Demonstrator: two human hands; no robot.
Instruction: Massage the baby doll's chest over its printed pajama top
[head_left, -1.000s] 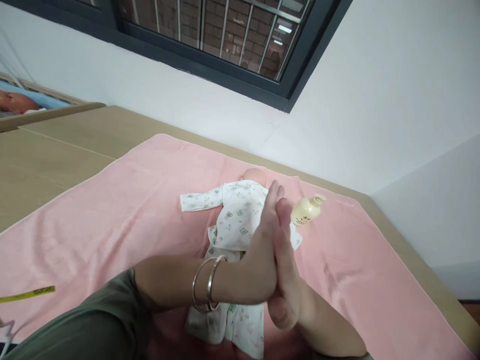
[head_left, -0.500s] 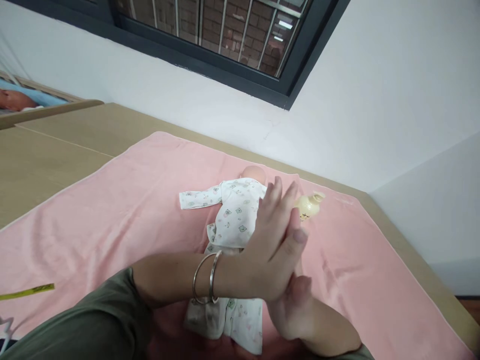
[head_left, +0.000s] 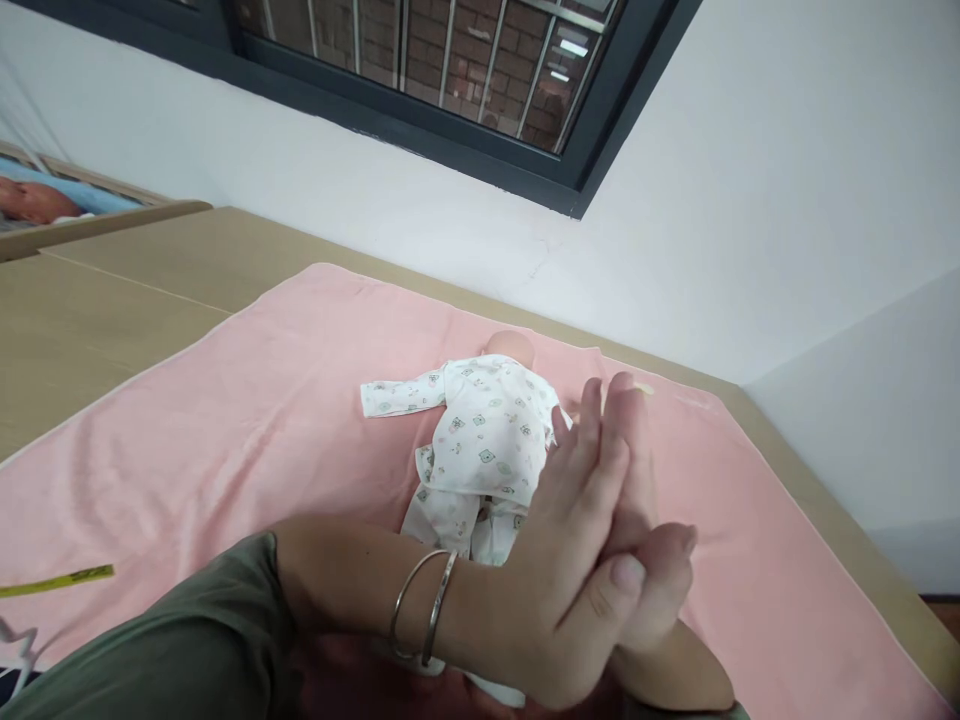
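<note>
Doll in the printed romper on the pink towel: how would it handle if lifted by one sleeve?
Probably floppy: the sleeve lies flat and limp, so cloth would likely stretch first. The doll lies spread on the soft pink towel, so rolling seems unlikely.

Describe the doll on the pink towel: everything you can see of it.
The doll lies on the pink towel, bald head toward the wall, face not visible. It wears a white cloth suit printed with small coloured figures; one sleeve lies stretched out flat. The left hand and right hand, pressed palm to palm, hide much of its legs; whether they touch it cannot be told.
</note>
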